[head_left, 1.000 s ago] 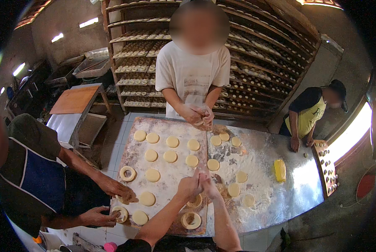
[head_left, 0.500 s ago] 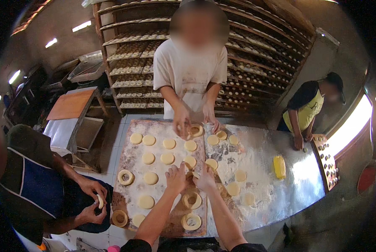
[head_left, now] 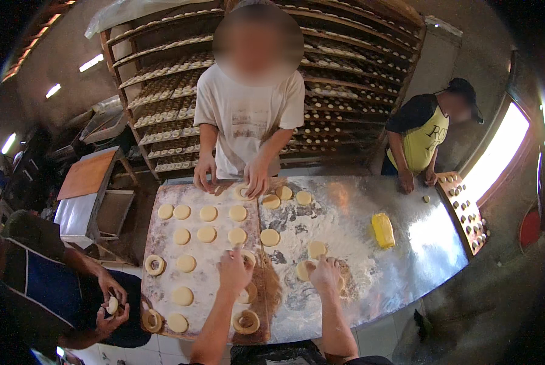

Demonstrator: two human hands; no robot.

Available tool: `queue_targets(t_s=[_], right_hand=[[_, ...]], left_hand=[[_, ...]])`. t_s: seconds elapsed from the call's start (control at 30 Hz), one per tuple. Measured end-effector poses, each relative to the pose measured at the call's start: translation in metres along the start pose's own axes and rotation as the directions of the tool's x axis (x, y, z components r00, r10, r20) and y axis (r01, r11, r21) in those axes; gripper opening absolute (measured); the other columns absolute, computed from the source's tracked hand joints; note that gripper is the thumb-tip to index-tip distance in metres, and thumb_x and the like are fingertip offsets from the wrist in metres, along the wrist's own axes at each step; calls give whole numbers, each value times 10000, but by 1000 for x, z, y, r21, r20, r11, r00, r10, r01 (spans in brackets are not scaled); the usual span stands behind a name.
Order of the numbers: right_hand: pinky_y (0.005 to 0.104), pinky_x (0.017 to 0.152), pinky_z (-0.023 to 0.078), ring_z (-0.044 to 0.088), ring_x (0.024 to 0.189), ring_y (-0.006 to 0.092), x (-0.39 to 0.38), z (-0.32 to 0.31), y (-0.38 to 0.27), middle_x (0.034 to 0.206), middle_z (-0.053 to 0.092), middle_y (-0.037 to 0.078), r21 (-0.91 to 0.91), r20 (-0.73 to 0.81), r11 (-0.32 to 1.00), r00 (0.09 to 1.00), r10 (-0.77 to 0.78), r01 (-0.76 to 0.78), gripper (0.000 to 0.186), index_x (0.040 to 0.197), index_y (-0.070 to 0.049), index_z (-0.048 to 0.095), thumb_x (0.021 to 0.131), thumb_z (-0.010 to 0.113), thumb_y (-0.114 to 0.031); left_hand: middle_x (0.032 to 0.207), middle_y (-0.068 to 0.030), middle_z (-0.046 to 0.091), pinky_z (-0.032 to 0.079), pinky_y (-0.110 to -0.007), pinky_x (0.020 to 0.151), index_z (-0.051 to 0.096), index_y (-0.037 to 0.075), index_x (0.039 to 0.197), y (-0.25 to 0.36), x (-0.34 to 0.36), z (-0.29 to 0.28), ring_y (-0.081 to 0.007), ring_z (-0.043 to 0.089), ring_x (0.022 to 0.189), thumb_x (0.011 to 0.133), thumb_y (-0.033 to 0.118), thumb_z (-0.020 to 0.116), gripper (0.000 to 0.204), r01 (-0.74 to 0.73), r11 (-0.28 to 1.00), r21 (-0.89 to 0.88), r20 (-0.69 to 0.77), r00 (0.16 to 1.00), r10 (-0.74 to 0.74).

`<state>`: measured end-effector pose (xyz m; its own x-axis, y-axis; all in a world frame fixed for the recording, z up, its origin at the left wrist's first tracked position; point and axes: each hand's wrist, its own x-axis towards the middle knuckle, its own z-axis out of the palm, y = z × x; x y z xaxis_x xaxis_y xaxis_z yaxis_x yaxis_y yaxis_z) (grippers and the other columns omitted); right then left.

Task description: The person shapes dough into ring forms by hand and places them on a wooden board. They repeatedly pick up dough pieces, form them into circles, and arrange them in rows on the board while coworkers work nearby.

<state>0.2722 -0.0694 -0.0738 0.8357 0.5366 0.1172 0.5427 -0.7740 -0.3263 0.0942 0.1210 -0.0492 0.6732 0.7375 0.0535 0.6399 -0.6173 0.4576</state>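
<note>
On the floured wooden board (head_left: 163, 234), my left hand (head_left: 234, 272) has its fingers curled at the left edge of a dough ring (head_left: 250, 258), closed on it as far as I can see. Over the metal table my right hand (head_left: 326, 275) reaches down with bent fingers to a flat dough disc (head_left: 303, 271), partly covering it. Another dough disc (head_left: 317, 249) lies just beyond those fingers. Below my left hand sit two more rings, one partly behind the wrist and one dough ring (head_left: 246, 322) in full sight. Several discs stand in rows on the board.
Across the table a person (head_left: 248, 115) handles a dough ring. At the left a person (head_left: 47, 280) holds a piece of dough; another person (head_left: 427, 134) stands far right beside a tray (head_left: 464, 213) of small pieces. A yellow block (head_left: 382, 230) rests on the metal table (head_left: 406, 267).
My hands have moved apart: the left stays by a ring on the board, the right has gone right to the discs on the metal. The person opposite has shifted their hands. The view has turned.
</note>
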Motion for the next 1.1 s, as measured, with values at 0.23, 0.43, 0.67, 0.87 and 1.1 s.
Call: queue_targets(t_s=[0.23,0.43,0.67,0.87,1.1], right_hand=[[385,760,479,613,892,270,19,-9,35,973,615,115,570,362,818,869,-338,80,336,1003,-51,505,806,773,-96],[371,807,484,578,892,234,2,-68,70,954,558,91,861,394,476,828,-400,-180,483,1096,-66,431,760,777,-40],[440,997,466,555,1178,370,-15,-64,54,1246,558,181,641,-104,675,912,-396,366,783,1412,-58,378,718,737,-24],[348,979,473,609,1106,248,-23,-65,65,1129,622,118,776,380,-156,650,-659,-611,521,1319,-18,448,843,642,-101],[256,671,415,514,701,113,-64,-65,-2,798,553,3,952,302,120,813,-498,-280,514,1369,-66,436,941,583,-310]], left_hand=[[846,-194,705,539,-440,732,614,0,1203,102,-51,47,-355,697,804,918,279,672,403,119,917,-379,177,983,-55],[867,-129,711,531,-320,749,672,17,1103,155,-81,30,-172,680,817,877,292,753,365,199,661,-724,249,968,-19],[1021,-214,618,524,-429,743,612,36,1126,189,-99,45,-365,627,885,762,-5,735,386,-97,890,-445,-245,969,-17],[1083,-231,566,495,-444,852,445,30,1281,185,-116,59,-349,603,1004,782,-163,514,540,-141,836,-531,-384,919,-89],[1089,-81,553,551,-319,824,375,86,1298,135,-145,52,-191,620,1004,806,-34,486,518,-304,-317,-898,-225,938,-262]])
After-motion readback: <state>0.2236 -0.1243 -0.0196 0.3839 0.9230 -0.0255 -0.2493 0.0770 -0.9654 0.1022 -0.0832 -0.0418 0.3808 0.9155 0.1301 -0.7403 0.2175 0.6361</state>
